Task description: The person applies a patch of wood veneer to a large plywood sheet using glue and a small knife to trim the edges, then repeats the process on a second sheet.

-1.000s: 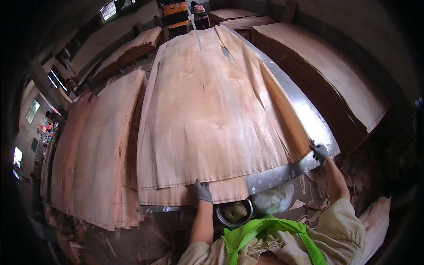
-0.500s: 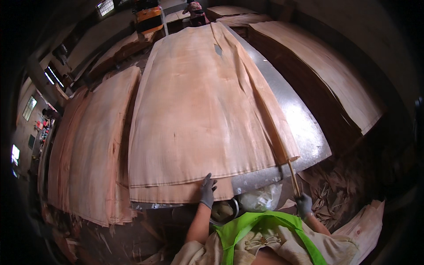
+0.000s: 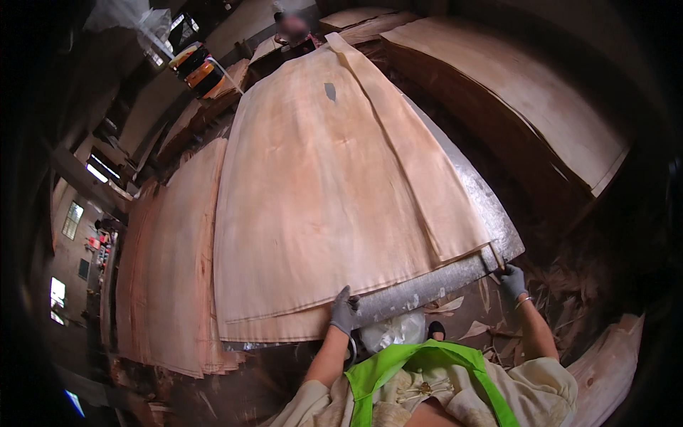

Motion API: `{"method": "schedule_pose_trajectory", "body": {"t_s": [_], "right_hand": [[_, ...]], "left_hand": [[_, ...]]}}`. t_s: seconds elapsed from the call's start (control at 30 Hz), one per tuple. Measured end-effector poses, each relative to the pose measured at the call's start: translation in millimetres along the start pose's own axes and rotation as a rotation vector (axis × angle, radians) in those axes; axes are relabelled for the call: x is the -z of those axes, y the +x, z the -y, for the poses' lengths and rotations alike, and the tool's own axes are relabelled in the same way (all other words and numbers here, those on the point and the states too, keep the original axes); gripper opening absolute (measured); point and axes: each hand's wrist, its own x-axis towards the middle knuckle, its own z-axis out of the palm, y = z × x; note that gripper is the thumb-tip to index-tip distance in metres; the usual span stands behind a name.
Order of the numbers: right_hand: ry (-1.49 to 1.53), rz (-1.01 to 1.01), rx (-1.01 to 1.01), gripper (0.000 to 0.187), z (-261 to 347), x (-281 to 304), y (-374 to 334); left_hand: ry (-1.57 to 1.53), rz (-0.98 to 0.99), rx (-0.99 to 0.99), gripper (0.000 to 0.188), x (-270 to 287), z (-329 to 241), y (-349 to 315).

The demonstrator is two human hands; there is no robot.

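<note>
A large pale wood veneer sheet (image 3: 306,206) covers most of a metal-topped table (image 3: 409,285). It has a small dark hole near its far end. Along its right side a narrower veneer strip (image 3: 420,171) overlaps it. My left hand (image 3: 343,311), in a grey glove, rests at the sheet's near edge, fingers stretched onto the wood. My right hand (image 3: 512,282), also gloved, is closed around the end of a thin wooden stick (image 3: 496,255) by the table's near right corner. The stick's far end reaches the strip's near corner.
Veneer stacks stand to the left (image 3: 167,263) and far right (image 3: 519,92). A white plastic bag (image 3: 395,331) lies under the table's near edge, with veneer scraps (image 3: 562,313) on the floor to the right. Another person (image 3: 293,32) is beyond the far end.
My right hand has moved up and outward with the stick. The bunched veneer on the right now lies flatter. My left hand stays at the near edge; the whole view has shifted.
</note>
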Motion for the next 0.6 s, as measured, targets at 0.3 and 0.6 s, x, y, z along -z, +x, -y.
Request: {"method": "schedule_pose_trajectory", "body": {"t_s": [0.3, 0.6], "right_hand": [[-0.267, 0.023, 0.041, 0.018, -14, 57, 61], [-0.316, -0.039, 0.030, 0.022, -61, 75, 16]], "left_hand": [[0.031, -0.258, -0.019, 0.021, -46, 36, -1], [0.309, -0.299, 0.096, 0.024, -49, 27, -8]]}}
